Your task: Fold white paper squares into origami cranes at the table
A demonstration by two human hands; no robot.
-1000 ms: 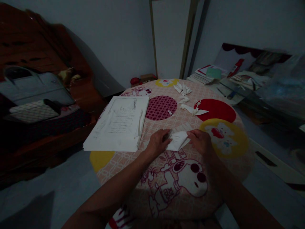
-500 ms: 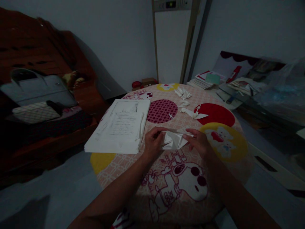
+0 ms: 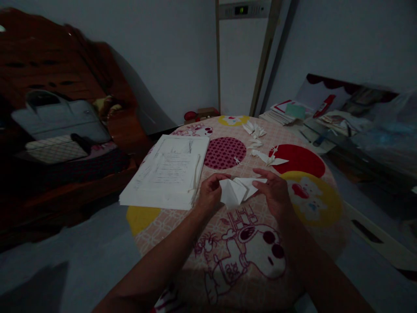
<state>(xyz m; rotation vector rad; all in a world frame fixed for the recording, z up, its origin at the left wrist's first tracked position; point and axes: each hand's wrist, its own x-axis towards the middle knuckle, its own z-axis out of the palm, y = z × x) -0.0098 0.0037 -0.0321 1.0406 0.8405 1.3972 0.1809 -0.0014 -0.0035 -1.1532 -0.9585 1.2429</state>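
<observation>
A piece of folded white paper [image 3: 232,191] with pointed flaps is held between my two hands, above the round table. My left hand [image 3: 211,191] pinches its left edge, the fingertips partly hidden behind the paper. At the paper's right tip, my right hand [image 3: 273,191] grips with thumb and fingers. Beyond my hands lie folded paper cranes, one with long wings [image 3: 269,158] partly over a red circle of the cloth. Further back sits a cluster of similar white folded paper [image 3: 254,129]. To the left rests a thick stack of printed sheets [image 3: 166,174].
A patterned cloth [image 3: 244,278] covers the round table. On the left, a wooden bench [image 3: 125,130] holds a light handbag [image 3: 61,119]. A glass side table at right carries papers [image 3: 280,115] and a plastic bag [image 3: 384,130]. A tall white appliance [image 3: 243,65] stands behind.
The folded paper has been turned in my hands; a broad flap now faces me on the left and a point lies toward the right. The view has shifted slightly.
</observation>
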